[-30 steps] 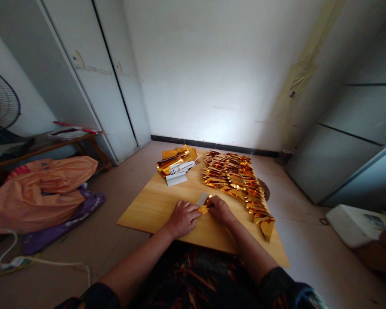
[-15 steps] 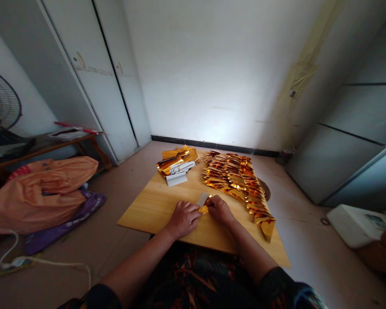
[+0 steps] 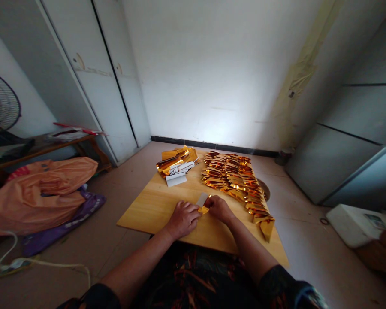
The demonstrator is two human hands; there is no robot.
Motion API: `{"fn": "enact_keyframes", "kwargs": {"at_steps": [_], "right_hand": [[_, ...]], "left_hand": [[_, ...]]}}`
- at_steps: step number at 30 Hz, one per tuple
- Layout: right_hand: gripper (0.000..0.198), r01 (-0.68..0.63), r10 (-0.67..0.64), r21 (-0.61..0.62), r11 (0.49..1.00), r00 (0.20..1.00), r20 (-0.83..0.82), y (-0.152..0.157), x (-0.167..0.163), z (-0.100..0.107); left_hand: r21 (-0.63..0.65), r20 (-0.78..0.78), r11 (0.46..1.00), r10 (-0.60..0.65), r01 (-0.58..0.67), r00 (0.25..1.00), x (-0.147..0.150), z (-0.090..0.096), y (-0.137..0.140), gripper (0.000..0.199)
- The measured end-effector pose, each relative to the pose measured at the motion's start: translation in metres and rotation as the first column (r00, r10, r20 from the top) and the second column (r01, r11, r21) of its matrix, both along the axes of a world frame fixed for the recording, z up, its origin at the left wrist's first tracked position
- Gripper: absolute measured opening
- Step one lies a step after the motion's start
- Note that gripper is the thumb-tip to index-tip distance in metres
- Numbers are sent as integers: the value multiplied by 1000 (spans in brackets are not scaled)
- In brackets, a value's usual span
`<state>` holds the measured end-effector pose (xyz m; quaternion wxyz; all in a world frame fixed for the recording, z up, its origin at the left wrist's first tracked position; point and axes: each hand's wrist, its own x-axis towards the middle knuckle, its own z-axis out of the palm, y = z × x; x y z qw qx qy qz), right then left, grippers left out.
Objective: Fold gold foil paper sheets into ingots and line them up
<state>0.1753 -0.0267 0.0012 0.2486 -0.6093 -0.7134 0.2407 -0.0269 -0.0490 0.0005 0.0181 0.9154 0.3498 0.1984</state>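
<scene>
A small sheet of gold foil paper (image 3: 203,210), partly folded and with a pale strip at its far end, lies on the wooden board (image 3: 141,210) in front of me. My left hand (image 3: 183,219) rests palm down, its fingers stretched out and their tips pressing on the sheet's left edge. My right hand (image 3: 219,208) is closed, with thumb and fingertips pinching the sheet's right side. The fingers hide part of the folds.
Overlapping rows of folded gold foil pieces (image 3: 228,174) cover the board's right side. A pile of gold and white sheets (image 3: 176,165) lies at the far left corner. An orange bag (image 3: 48,184) and a cable (image 3: 61,264) are on the floor at left, a white box (image 3: 354,223) at right.
My right hand has shifted very slightly at the sheet's right side, and the gold fold beside its fingertips looks a little different. My left hand stays in place.
</scene>
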Motion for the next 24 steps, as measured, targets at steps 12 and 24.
{"fn": "enact_keyframes", "kwargs": {"at_steps": [12, 24], "right_hand": [[21, -164, 167, -43, 985, 985, 53, 4, -17, 2], [23, -178, 179, -38, 983, 983, 33, 6, -17, 2]], "left_hand": [[-171, 68, 982, 93, -80, 993, 1, 2, 1, 21], [-293, 128, 876, 432, -382, 893, 29, 0, 9, 4]]}}
